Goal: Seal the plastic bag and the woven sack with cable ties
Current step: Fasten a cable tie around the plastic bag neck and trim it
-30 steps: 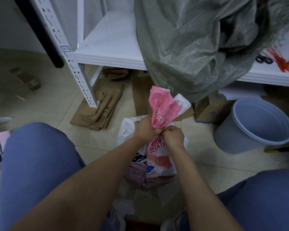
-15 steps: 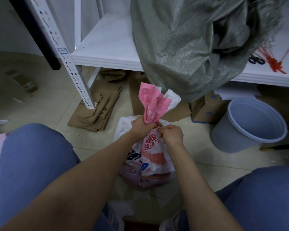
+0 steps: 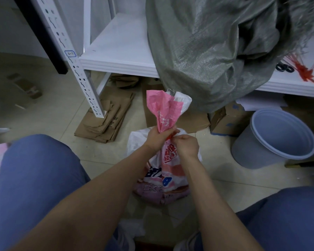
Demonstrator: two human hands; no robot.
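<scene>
— How far along was the person at that point?

— On the first of two seals, by the look of it. The left hand (image 3: 157, 139) was clamped round the gathered neck of the plastic bag (image 3: 168, 171). The bag's body sat below both hands, and its pink mouth flared up above the fist.

— And the other hand?

— The right hand (image 3: 186, 146) was touching the left, fingers curled, pinching at a sliver of red between them, most likely a cable tie (image 3: 169, 136). Whether it was threaded or cinched could not be told, because the hands hid the neck.

— So the bag wasn't sealed?

— Not that anyone could confirm. And the woven sack (image 3: 207, 51) lay slumped on the shelf (image 3: 120, 51) well beyond the hands, its mouth loose and frayed, with no tie seen on it. Spare ties (image 3: 305, 70) lay far off to the right of the right hand.
</scene>
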